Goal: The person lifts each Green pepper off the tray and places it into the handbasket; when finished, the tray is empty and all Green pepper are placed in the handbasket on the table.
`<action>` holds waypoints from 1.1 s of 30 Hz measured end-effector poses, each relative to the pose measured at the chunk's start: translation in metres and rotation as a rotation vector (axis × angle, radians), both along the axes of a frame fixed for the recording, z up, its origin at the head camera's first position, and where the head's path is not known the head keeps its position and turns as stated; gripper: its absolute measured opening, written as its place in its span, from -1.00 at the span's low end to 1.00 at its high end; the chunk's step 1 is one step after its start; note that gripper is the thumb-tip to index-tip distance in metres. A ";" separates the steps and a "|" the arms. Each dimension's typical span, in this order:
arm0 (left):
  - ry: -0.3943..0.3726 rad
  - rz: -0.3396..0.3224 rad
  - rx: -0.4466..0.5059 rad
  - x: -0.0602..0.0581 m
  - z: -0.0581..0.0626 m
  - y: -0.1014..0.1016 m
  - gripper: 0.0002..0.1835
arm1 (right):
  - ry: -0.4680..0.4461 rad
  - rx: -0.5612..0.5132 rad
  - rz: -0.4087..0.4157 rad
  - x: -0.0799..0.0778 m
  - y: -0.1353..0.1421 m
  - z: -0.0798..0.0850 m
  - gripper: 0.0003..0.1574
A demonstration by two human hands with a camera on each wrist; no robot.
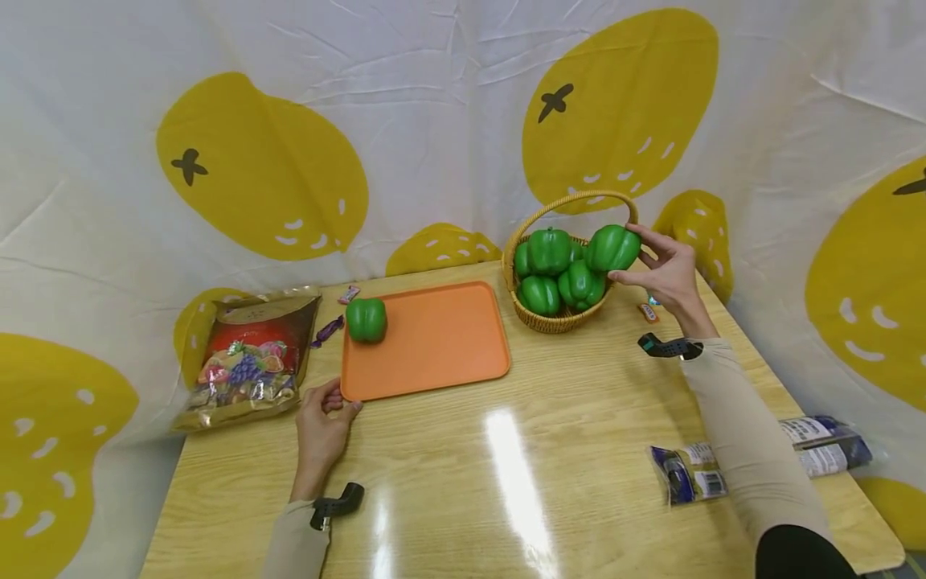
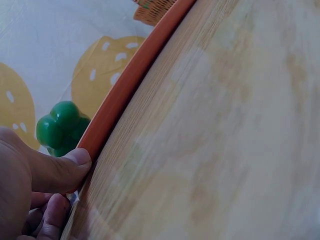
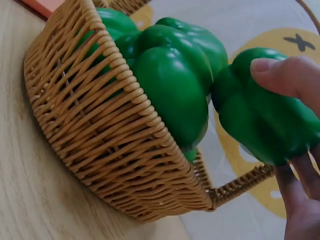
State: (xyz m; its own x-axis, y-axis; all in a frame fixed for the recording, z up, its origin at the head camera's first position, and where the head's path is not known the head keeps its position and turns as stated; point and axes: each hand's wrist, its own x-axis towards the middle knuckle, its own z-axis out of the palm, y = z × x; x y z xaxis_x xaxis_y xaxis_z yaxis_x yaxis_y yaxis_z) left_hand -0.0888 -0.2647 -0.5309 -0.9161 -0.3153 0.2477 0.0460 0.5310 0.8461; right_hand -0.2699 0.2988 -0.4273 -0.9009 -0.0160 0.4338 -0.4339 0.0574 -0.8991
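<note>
At the basket's right side, my right hand (image 1: 673, 273) grips a green bell pepper (image 1: 613, 248) between thumb and fingers, above the rim. The wicker basket (image 3: 115, 135) holds several more green bell peppers (image 3: 172, 95). One lone bell pepper (image 1: 366, 320) sits at the left end of the orange tray (image 1: 441, 338). My left hand (image 1: 323, 426) pinches the tray's near left corner. In the left wrist view, its thumb (image 2: 77, 159) presses on the tray rim (image 2: 125, 90) with the other fingers curled below.
A large bag of fruit sweets (image 1: 249, 354) lies left of the tray, with wrapped candies (image 1: 329, 330) between. Another small candy (image 1: 648, 312) is right of the basket. Plastic packets (image 1: 690, 473) lie by my right forearm. A patterned cloth (image 1: 434, 121) hangs behind the table.
</note>
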 end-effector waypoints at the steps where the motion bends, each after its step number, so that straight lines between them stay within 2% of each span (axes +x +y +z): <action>1: 0.000 -0.001 0.000 0.000 0.000 0.000 -0.43 | 0.001 0.013 -0.007 0.001 0.000 0.001 -0.09; 11: 0.005 -0.010 0.006 -0.001 0.002 0.000 -0.42 | -0.002 0.106 -0.102 0.010 -0.005 0.006 -0.11; 18: 0.003 -0.013 0.006 -0.001 0.002 0.000 -0.42 | -0.009 0.094 -0.156 0.014 -0.008 0.005 -0.09; 27: -0.004 0.003 0.009 -0.001 0.001 -0.001 -0.43 | 0.025 0.164 -0.270 0.020 -0.021 0.011 -0.11; 33: -0.010 -0.001 -0.001 -0.001 -0.002 0.000 -0.42 | 0.049 0.163 -0.362 0.022 -0.029 0.005 -0.10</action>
State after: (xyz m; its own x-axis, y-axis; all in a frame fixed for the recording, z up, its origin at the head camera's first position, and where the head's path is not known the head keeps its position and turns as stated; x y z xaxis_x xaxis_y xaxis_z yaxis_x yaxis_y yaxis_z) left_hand -0.0899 -0.2649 -0.5325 -0.9187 -0.3147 0.2386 0.0377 0.5316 0.8461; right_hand -0.2477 0.2701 -0.4225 -0.8391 0.2262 0.4947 -0.4021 0.3547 -0.8441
